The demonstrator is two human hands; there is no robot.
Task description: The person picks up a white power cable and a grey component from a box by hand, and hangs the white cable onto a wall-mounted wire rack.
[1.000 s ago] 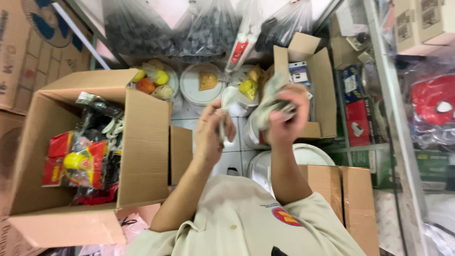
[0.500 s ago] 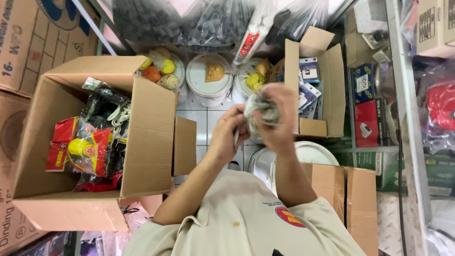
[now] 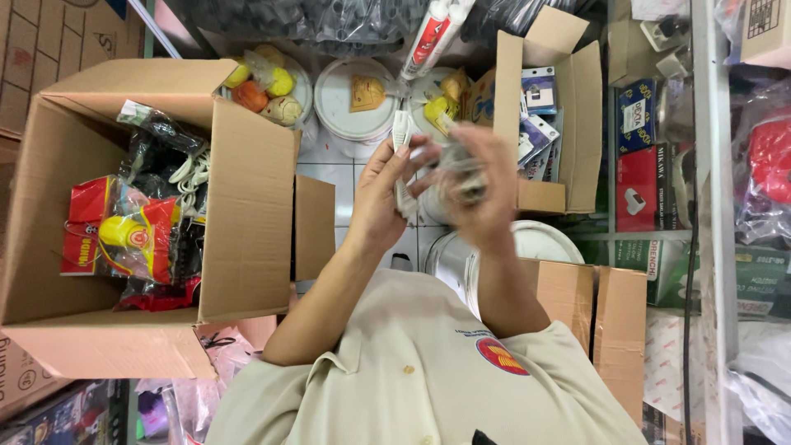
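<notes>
Grey, blurred bundle (image 3: 463,175) now lower and nearer centre than half a second ago, in front of two raised hands. Right hand (image 3: 482,194): grip closed on bundle. Left hand (image 3: 381,194): fingers half-curled beside it, touching white strip (image 3: 402,156). Two open cardboard boxes (image 3: 247,198), three white buckets (image 3: 354,99).

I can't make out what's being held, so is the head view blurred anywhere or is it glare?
Head view: motion blur smears the right hand and the small clear-wrapped bundle in it; the left hand is sharper. The open cardboard box and white buckets are crisp, evenly lit, with only mild sheen on plastic bags.
</notes>
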